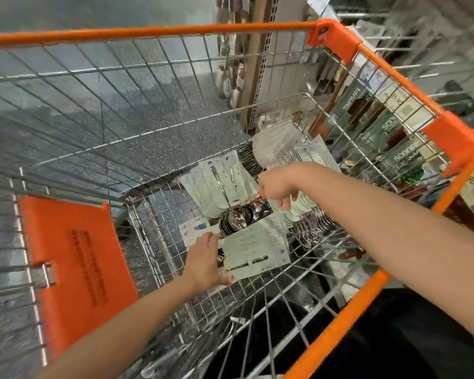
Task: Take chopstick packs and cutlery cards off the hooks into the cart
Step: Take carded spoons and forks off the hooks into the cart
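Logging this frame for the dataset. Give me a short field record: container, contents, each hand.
container: orange-rimmed wire shopping cart
contents: stacks of pale green cutlery cards with metal spoons, lying on the cart floor
left hand: inside the cart, grip on a fanned stack of pale green cards
right hand: inside the cart, fingers hanging down over the card stacks; what it holds cannot be told
background: hanging store packs beyond the cart's right side
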A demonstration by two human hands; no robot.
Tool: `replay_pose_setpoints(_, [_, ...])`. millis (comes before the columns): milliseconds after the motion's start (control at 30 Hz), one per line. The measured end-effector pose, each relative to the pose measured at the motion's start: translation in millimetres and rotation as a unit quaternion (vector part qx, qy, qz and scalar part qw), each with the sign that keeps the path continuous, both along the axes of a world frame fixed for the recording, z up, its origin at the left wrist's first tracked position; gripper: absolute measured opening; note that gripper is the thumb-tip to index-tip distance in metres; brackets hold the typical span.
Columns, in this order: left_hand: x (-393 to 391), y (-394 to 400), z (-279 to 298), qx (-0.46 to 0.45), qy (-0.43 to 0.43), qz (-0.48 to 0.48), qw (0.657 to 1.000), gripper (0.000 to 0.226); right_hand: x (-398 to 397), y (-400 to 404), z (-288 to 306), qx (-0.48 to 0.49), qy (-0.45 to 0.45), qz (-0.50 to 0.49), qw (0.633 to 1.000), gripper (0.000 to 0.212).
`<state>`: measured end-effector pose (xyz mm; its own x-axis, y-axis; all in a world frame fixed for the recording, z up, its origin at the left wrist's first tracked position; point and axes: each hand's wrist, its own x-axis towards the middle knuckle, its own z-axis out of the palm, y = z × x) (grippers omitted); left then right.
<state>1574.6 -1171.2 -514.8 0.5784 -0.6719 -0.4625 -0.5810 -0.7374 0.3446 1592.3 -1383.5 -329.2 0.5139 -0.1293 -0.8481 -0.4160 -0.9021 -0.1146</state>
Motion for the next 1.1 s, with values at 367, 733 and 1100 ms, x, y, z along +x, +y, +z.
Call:
replay_pose_setpoints(367, [-8, 9, -26, -0.032, -0.008, 0.096, 0.995, 0.074, 4, 2, -15, 0.005, -0.003, -0.006, 1.000, 0.039])
replay_pose_setpoints(733, [-22, 17, -26, -0.068, 0.089, 0.159, 0.981, 0.040, 4, -4, -15, 0.014, 0.002, -0.006, 1.000, 0.038])
replay_pose_setpoints(1100, [-28, 25, -31, -0.093, 0.059, 0.049, 0.993, 0.027, 4, -8, -13, 0.028, -0.017, -0.014, 0.999, 0.029])
